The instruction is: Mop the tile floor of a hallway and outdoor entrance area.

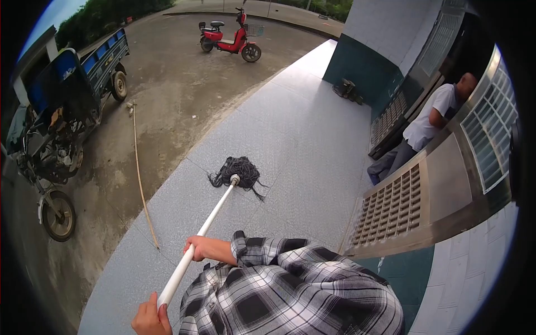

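Note:
A string mop with a dark grey head point(240, 173) and a white handle point(211, 217) slants away from me. Its strands lie spread on the grey tiled floor point(310, 125). My right hand point(199, 249), below a rolled plaid sleeve, is wrapped around the middle of the handle. At the handle's near end, my left hand point(151, 317) grips it with the thumb pointing up along the side. The very top of the handle is hidden by this hand.
A thin bamboo pole point(139, 167) lies across the tile edge onto the concrete. A cargo tricycle point(67, 104) stands left, a red electric scooter point(228, 39) farther off. On the right, a person point(431, 117) leans in a doorway beside a metal door point(444, 176). Shoes point(348, 91) sit against the wall.

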Tool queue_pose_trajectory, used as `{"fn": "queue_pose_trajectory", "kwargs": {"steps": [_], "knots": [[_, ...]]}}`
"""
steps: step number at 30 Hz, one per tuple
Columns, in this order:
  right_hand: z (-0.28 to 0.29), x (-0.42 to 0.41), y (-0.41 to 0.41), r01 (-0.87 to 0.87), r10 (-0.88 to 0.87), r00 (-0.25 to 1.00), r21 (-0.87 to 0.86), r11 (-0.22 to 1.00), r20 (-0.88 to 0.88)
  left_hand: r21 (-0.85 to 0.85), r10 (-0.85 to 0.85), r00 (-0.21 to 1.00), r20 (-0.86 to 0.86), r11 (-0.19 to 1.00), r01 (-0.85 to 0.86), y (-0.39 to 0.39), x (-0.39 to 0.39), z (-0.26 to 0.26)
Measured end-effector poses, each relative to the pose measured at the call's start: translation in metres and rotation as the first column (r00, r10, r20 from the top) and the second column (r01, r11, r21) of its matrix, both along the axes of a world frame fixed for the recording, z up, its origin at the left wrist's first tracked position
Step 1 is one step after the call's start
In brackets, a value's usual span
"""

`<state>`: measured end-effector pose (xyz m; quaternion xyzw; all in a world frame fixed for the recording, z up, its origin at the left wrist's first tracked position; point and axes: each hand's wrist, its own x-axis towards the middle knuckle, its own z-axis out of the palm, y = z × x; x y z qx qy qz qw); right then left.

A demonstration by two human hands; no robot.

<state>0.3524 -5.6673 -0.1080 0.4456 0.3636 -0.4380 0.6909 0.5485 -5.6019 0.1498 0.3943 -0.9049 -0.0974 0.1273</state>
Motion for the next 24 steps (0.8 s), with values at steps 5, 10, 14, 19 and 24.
{"fn": "queue_pose_trajectory", "kwargs": {"steps": [5, 10, 14, 19, 24], "knots": [[-0.071, -0.069, -0.027, -0.103, 0.102, 0.990, -0.006, 0.995, -0.100, 0.181, -0.088, 0.992, 0.095, 0.981, 0.070, -0.037, -0.045, -0.061], [-0.164, -0.164, -0.004, -0.677, -0.002, 0.484, -0.375, 0.634, -0.875, 0.397, -0.083, 0.979, 0.186, 0.918, 0.003, -0.081, -0.094, -0.124], [-0.088, -0.207, -0.078, -0.153, -0.028, 0.925, -0.439, 0.885, -0.379, 0.443, -0.118, 0.983, 0.142, 0.895, 0.043, -0.139, -0.155, -0.147], [-0.131, -0.311, -0.151, -0.709, 0.002, 0.206, -0.148, 0.689, -0.979, 0.496, -0.183, 0.979, 0.094, 0.861, 0.114, -0.237, -0.251, -0.181], [-0.076, -0.419, -0.191, -0.705, -0.022, -0.405, 0.297, 0.645, -0.914, 0.339, -0.442, 0.889, 0.122, 0.860, 0.381, -0.329, -0.376, -0.198]]}}
